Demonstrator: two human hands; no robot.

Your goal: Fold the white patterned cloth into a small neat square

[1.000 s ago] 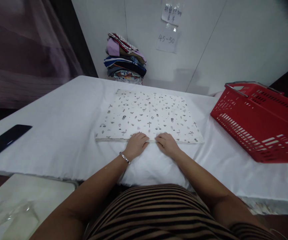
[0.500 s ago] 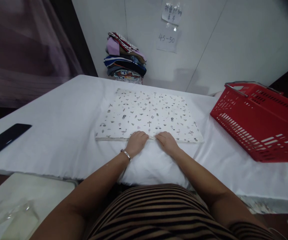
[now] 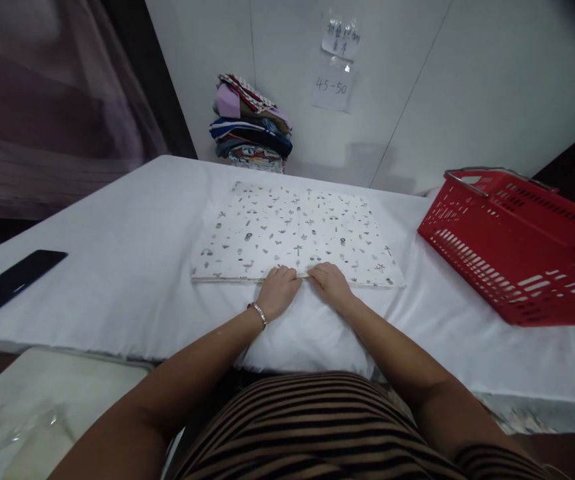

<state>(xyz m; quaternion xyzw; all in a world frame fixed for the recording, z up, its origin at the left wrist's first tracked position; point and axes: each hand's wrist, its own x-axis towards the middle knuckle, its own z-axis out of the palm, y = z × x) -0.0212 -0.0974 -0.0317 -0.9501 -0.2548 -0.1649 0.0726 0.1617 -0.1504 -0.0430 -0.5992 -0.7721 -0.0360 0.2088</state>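
Observation:
A white cloth (image 3: 287,230) printed with small flamingos, palms and rainbows lies folded flat in a rectangle on the white-covered table (image 3: 132,220). Its layered front edge faces me. At the middle of that edge, my left hand (image 3: 280,291) is closed on the cloth, fingers on top and thumb hidden. My right hand (image 3: 332,283) pinches the same edge a short way to the right, with a small gap between the two hands. A bracelet (image 3: 258,313) circles my left wrist.
A red plastic basket (image 3: 517,247) with metal handles stands on the right. At the left lies a dark flat phone-like object (image 3: 14,281). Folded fabrics (image 3: 252,123) are stacked by the wall behind the table. A pale surface (image 3: 67,393) sits lower left.
My left hand has shifted slightly right along the front edge, nearer my right hand. The cloth stays flat. The whole view has tilted up a little.

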